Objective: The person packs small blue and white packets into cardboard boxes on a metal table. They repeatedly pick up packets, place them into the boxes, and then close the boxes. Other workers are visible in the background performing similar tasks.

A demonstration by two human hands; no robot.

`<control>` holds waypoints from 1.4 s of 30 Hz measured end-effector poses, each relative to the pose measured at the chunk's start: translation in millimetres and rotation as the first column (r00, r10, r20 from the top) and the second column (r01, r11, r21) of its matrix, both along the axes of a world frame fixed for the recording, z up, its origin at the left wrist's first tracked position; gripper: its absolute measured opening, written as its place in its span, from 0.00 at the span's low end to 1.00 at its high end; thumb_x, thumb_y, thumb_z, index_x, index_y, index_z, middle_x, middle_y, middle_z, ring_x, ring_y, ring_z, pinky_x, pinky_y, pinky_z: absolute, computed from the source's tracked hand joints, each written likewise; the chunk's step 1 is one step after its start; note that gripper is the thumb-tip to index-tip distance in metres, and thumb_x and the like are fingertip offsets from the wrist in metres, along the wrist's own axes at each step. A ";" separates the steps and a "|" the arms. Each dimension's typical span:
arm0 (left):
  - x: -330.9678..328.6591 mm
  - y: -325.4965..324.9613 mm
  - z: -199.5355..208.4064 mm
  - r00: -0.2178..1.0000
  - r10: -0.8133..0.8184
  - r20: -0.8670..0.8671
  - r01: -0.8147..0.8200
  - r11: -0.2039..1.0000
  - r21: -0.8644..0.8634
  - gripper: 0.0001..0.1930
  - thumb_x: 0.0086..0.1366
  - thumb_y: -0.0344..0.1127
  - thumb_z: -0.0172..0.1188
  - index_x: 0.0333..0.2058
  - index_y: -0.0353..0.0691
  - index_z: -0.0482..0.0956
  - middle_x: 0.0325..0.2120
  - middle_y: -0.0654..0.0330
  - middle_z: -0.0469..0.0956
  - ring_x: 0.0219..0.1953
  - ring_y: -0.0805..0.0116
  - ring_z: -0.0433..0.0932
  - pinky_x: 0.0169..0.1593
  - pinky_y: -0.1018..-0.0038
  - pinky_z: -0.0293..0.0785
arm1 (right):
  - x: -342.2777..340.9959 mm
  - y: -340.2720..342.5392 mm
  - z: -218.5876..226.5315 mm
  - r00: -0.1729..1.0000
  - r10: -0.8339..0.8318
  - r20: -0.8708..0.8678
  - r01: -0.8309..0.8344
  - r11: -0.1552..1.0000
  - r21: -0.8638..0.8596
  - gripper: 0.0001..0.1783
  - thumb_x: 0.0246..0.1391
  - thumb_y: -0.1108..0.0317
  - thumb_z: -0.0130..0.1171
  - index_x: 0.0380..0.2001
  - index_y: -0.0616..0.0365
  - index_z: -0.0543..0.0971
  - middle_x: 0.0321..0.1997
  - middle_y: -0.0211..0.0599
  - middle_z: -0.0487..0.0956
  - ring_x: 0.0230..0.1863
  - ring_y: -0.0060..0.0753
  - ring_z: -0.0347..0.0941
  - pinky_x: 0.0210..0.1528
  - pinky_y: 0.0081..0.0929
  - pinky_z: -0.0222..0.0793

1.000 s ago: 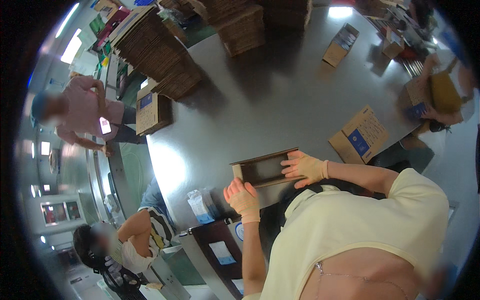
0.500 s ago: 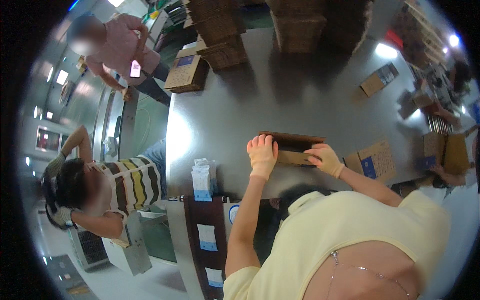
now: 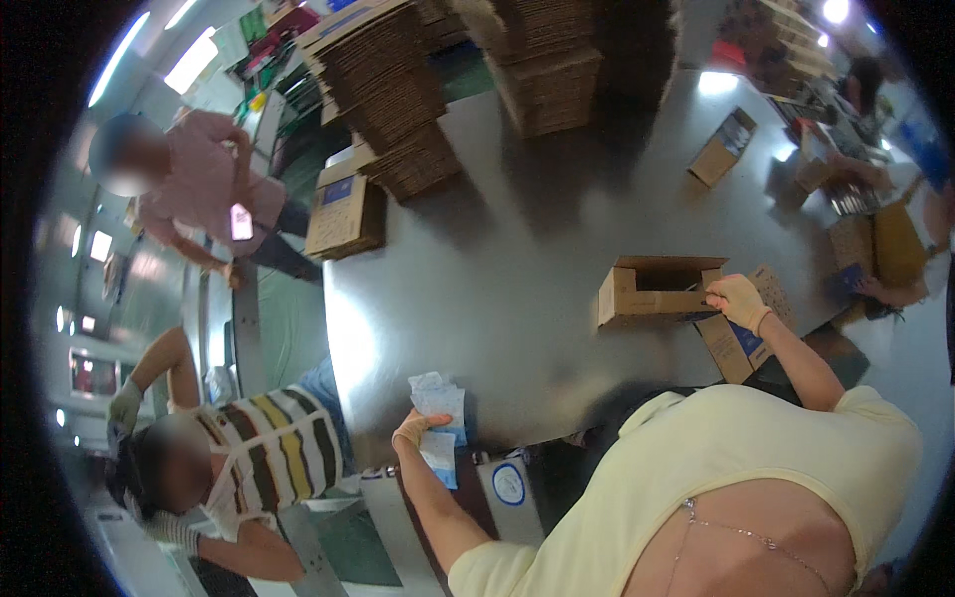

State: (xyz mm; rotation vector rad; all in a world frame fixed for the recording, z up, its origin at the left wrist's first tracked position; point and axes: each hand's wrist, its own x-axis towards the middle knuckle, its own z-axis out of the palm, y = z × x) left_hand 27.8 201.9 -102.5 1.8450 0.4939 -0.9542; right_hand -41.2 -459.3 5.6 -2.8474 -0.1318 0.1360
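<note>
Shiny tabletop (image 3: 497, 298), left hand (image 3: 419, 427) outstretched

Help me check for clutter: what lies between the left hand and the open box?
In the head view, past the white-and-blue packets at the left hand, only metal tabletop shows before the open box.

The left hand (image 3: 416, 428) touches white-and-blue packets (image 3: 444, 401) near the front edge of the tabletop (image 3: 497, 289); the right hand (image 3: 739, 301) grips an open carton (image 3: 652, 304). Leftward, 2 co-workers (image 3: 271, 445); beyond, cardboard stacks (image 3: 403, 109).
</note>
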 end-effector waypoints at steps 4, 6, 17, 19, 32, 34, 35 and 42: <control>25.8 -126.0 26.4 0.908 -0.410 0.089 0.208 0.625 0.753 0.44 0.34 0.45 0.75 0.50 0.36 0.64 0.45 0.52 0.73 0.50 0.57 0.71 0.54 0.65 0.66 | -25.6 -13.4 10.5 0.992 -0.127 0.014 0.128 0.987 -0.094 0.11 0.52 0.66 0.53 0.27 0.62 0.79 0.27 0.45 0.77 0.31 0.47 0.72 0.37 0.40 0.66; 24.6 -155.3 1.5 0.780 -0.596 0.191 0.168 0.494 0.853 0.43 0.31 0.48 0.75 0.46 0.37 0.65 0.42 0.52 0.73 0.48 0.55 0.73 0.52 0.64 0.67 | -33.8 -23.7 -3.1 0.987 -0.125 0.100 0.138 0.982 -0.133 0.11 0.52 0.65 0.53 0.30 0.62 0.79 0.30 0.44 0.78 0.34 0.46 0.73 0.40 0.39 0.66; -25.5 -244.3 61.1 0.745 0.076 0.663 -0.229 0.962 0.148 0.48 0.30 0.39 0.77 0.52 0.34 0.61 0.44 0.50 0.74 0.47 0.54 0.74 0.52 0.63 0.69 | -15.5 115.3 47.5 0.976 -0.012 0.216 -0.069 0.930 0.362 0.33 0.45 0.53 0.62 0.52 0.57 0.68 0.56 0.43 0.69 0.57 0.48 0.64 0.59 0.41 0.59; -43.1 -268.3 71.0 0.623 0.317 0.715 -0.290 0.943 -0.165 0.48 0.30 0.38 0.78 0.52 0.33 0.61 0.43 0.52 0.74 0.46 0.58 0.74 0.52 0.65 0.69 | -14.7 156.6 21.8 0.991 0.069 0.111 -0.124 0.773 0.622 0.41 0.44 0.45 0.64 0.55 0.60 0.64 0.57 0.48 0.69 0.60 0.48 0.63 0.61 0.40 0.57; -123.9 -275.2 140.6 0.739 0.617 0.270 -0.297 0.659 -0.691 0.36 0.56 0.52 0.59 0.56 0.33 0.61 0.51 0.53 0.67 0.54 0.59 0.65 0.56 0.64 0.61 | -8.6 202.1 22.1 0.838 0.468 -0.280 0.338 -0.044 0.940 0.31 0.42 0.64 0.69 0.51 0.61 0.71 0.49 0.35 0.75 0.50 0.27 0.69 0.54 0.28 0.65; -126.6 -273.6 127.3 0.772 0.618 0.152 -0.286 0.550 -0.785 0.36 0.55 0.52 0.59 0.57 0.34 0.61 0.51 0.54 0.67 0.54 0.59 0.66 0.57 0.64 0.62 | -9.1 200.3 14.7 0.834 0.481 -0.270 0.321 -0.026 0.947 0.30 0.43 0.64 0.69 0.50 0.61 0.72 0.49 0.34 0.75 0.50 0.27 0.69 0.54 0.28 0.65; -127.0 -275.1 122.2 0.790 0.606 0.089 -0.280 0.487 -0.827 0.36 0.55 0.53 0.59 0.57 0.34 0.62 0.51 0.54 0.67 0.54 0.58 0.66 0.57 0.63 0.62 | -10.0 196.1 11.4 0.845 0.466 -0.263 0.325 -0.055 0.944 0.29 0.43 0.64 0.68 0.50 0.60 0.72 0.49 0.34 0.76 0.50 0.27 0.69 0.54 0.28 0.65; -133.7 -245.0 102.1 0.648 0.759 -0.073 -0.463 0.315 -0.829 0.30 0.56 0.53 0.58 0.53 0.42 0.70 0.49 0.57 0.74 0.50 0.57 0.73 0.52 0.56 0.71 | -2.4 155.6 -21.8 0.831 0.375 -0.411 0.507 -0.206 0.837 0.30 0.44 0.60 0.68 0.51 0.59 0.72 0.51 0.37 0.75 0.52 0.34 0.70 0.57 0.32 0.65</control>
